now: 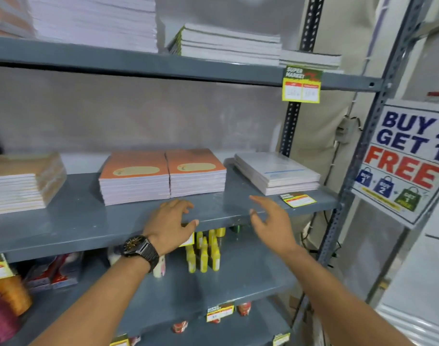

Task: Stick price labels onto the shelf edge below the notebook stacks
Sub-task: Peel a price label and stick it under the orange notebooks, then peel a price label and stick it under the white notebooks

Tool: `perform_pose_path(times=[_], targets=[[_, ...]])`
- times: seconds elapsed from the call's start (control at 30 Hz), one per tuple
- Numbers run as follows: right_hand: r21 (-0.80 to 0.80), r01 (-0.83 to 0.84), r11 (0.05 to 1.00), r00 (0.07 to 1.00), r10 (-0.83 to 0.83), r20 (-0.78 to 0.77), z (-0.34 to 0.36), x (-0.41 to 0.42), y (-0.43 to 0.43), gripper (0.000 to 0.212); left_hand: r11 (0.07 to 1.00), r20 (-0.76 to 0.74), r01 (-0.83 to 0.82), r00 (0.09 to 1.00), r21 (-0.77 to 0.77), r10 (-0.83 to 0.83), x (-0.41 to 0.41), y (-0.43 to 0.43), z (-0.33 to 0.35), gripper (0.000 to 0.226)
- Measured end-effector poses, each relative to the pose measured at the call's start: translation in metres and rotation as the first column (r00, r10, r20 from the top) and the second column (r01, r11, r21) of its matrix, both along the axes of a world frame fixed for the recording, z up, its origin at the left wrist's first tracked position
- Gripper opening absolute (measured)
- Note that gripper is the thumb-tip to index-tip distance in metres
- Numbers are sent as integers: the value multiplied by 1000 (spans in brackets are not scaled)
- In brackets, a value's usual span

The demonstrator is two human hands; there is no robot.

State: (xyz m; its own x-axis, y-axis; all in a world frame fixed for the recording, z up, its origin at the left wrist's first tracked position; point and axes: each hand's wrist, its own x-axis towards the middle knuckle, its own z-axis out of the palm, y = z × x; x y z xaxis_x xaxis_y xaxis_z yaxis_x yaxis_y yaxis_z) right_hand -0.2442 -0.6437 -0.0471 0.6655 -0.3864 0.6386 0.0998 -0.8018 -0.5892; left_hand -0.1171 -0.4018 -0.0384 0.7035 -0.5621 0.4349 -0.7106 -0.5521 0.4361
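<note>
My left hand (pixel 172 222), with a black watch on the wrist, rests over the front edge of the grey middle shelf (pixel 88 231), fingers on top and thumb on the edge face; part of a yellow label (pixel 188 240) shows under it. My right hand (pixel 270 221) hovers open just right of it, holding nothing. Two orange notebook stacks (pixel 163 176) sit behind my left hand. A yellow price label (pixel 297 199) lies flat on the shelf in front of the white notebook stack (pixel 278 173). Another label (pixel 302 84) hangs from the upper shelf edge.
A wrapped stack of notebooks (pixel 23 181) sits at the left. Yellow glue bottles (pixel 203 253) and thread spools (pixel 11 295) stand on the shelf below. A "Buy 2 Get 1 Free" sign (pixel 408 161) hangs on the right upright. More paper stacks (pixel 228 43) fill the top shelf.
</note>
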Motion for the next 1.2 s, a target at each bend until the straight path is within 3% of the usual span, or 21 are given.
perform_pose_path(times=[0.13,0.23,0.33,0.43,0.6,0.7,0.9,1.03,1.2], targets=[[171,202,965,974,-178,-142,28,-2,-91,29,998,-55,50,997,30,-48,-12,-65,12,35],[197,295,935,936,-242,-255,40,5,-154,27,995,-133,72,989,62,-63,-22,-116,20,44],[157,312,937,888,-229,-399,43,15,-201,21,996,-271,38,963,82,-14,-29,-172,27,53],[122,246,961,848,-152,-508,37,26,-241,7,998,-421,-53,905,32,62,-32,-235,26,49],[134,56,989,874,17,-486,29,39,-267,20,982,-531,-186,836,-37,138,-38,-306,17,42],[168,-9,986,847,97,-523,33,41,-273,12,966,-521,-256,830,-40,199,-36,-330,11,46],[413,12,911,835,218,-505,31,49,-280,30,944,-571,-324,788,-68,230,-32,-353,7,50],[561,34,827,861,261,-437,31,51,-282,38,921,-591,-334,791,-199,159,-30,-353,10,32],[603,11,797,881,278,-383,31,53,-282,36,883,-586,-364,800,-296,134,-30,-354,10,28]])
